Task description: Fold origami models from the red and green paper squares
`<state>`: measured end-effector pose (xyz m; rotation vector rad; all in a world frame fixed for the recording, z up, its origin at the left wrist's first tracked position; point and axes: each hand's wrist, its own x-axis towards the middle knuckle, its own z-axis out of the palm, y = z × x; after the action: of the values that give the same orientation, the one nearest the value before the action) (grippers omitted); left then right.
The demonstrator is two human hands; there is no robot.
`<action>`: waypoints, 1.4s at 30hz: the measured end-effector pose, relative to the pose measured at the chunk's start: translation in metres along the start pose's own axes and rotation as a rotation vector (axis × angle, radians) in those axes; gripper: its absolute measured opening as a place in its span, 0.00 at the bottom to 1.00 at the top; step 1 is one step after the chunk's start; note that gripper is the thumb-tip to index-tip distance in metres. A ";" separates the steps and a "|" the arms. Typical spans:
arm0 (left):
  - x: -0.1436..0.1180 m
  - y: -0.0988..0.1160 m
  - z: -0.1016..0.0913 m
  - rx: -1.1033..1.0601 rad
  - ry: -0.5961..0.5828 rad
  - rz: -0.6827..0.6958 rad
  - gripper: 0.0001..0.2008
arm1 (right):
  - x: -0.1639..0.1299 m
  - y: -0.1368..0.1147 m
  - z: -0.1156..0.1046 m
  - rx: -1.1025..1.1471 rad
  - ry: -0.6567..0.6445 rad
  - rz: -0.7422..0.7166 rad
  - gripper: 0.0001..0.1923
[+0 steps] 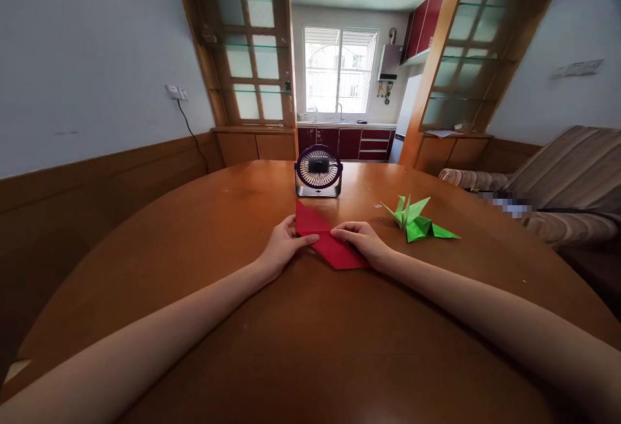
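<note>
A folded sheet of red paper (339, 254) is held just above the wooden table, its outline slanting from upper left to lower right. My left hand (286, 243) grips its left edge, thumb lying on top and fingers partly hidden behind. On the right side, my right hand (363, 240) pinches the paper near its middle crease, thumb and forefinger close together. To the right of that hand, a green origami crane (420, 224) rests on the tabletop with its pointed wings and tail spread.
A small purple round fan (319, 170) stands on the table (233, 210) beyond the paper. A striped armchair (557, 178) is at the right. Behind lie glass-shelved cabinets (252, 48) and a kitchen window (339, 71).
</note>
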<state>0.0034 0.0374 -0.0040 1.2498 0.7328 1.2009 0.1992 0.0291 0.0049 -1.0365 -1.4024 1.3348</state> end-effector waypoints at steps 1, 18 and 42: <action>0.000 -0.001 0.000 0.001 -0.014 0.003 0.30 | 0.000 0.000 0.000 -0.002 -0.003 0.009 0.16; -0.004 0.003 0.011 0.165 -0.062 -0.112 0.19 | 0.001 0.009 -0.001 0.067 0.137 -0.093 0.16; -0.012 0.005 0.015 0.059 -0.120 -0.052 0.19 | 0.000 0.007 0.000 0.107 0.097 -0.098 0.21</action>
<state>0.0128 0.0210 0.0022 1.3316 0.7123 1.0598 0.1996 0.0295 -0.0025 -0.9379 -1.2795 1.2577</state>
